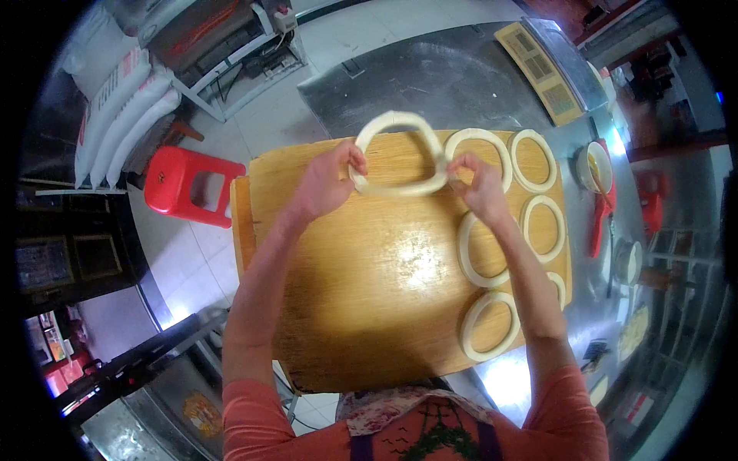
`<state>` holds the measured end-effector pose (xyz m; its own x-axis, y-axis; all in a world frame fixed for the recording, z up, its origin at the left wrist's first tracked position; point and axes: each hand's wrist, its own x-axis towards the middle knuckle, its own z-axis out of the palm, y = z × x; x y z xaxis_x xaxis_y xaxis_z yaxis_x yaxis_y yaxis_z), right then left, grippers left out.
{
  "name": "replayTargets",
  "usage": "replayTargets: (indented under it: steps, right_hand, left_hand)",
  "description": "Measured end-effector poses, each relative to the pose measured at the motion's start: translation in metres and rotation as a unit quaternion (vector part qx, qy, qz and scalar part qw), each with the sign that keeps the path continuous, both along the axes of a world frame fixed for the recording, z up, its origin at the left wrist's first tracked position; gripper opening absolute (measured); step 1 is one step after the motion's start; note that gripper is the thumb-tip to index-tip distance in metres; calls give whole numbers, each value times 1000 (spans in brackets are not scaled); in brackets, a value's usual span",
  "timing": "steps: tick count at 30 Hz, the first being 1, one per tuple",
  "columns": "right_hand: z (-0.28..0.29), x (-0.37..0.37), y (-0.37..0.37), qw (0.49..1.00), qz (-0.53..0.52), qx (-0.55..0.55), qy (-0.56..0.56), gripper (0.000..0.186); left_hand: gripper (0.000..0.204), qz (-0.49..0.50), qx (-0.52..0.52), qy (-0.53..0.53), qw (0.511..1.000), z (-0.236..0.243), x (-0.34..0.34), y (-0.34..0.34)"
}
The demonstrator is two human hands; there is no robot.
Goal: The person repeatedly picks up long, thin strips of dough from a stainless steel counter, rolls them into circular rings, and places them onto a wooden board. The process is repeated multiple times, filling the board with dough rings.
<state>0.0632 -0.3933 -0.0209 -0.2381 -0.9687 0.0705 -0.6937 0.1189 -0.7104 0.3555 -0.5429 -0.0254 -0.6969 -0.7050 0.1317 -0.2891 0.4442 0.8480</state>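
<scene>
A pale dough ring (400, 189) is stretched between my two hands over the far part of a wooden board (346, 284). My left hand (332, 180) pinches its left side with curled fingers. On the opposite side, my right hand (478, 184) grips the ring between thumb and fingers. The ring looks slightly widened, and its far edge reaches the board's back edge. Several similar dough rings lie flat along the board's right side, among them a far-corner ring (532, 135) and a near ring (466, 326). My right forearm partly covers some of them.
A metal table (415, 77) extends beyond the board, with a yellow-panelled scale (542, 73) on it. To the right stands a white bowl (590, 180) holding yellow liquid and a utensil. A red stool (173, 184) and stacked white sacks (123, 115) are at the left.
</scene>
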Motion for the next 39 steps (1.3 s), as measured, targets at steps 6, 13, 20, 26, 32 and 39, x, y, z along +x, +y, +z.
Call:
replayTargets:
  steps: [6, 13, 20, 26, 32, 39]
  right_hand:
    - [-45, 19, 6, 995, -72, -25, 62, 28]
    - [-52, 49, -36, 964, -101, -5, 244, 40]
    - [-61, 35, -42, 955, -105, 75, 266, 36]
    - [-62, 39, -59, 956, -130, 18, 261, 29]
    - [-77, 24, -77, 954, -153, 31, 256, 26]
    - [-51, 45, -32, 971, -18, -58, 231, 20]
  left_hand:
    - [43, 101, -50, -14, 994, -48, -35, -8]
    - [45, 107, -132, -119, 978, -84, -97, -46]
    - [36, 93, -186, -76, 975, -97, -93, -33]
    - [31, 83, -230, -67, 967, -93, -99, -32]
    - [30, 117, -216, -69, 967, -98, -111, -33]
    - [25, 142, -188, 16, 972, -88, -98, -21]
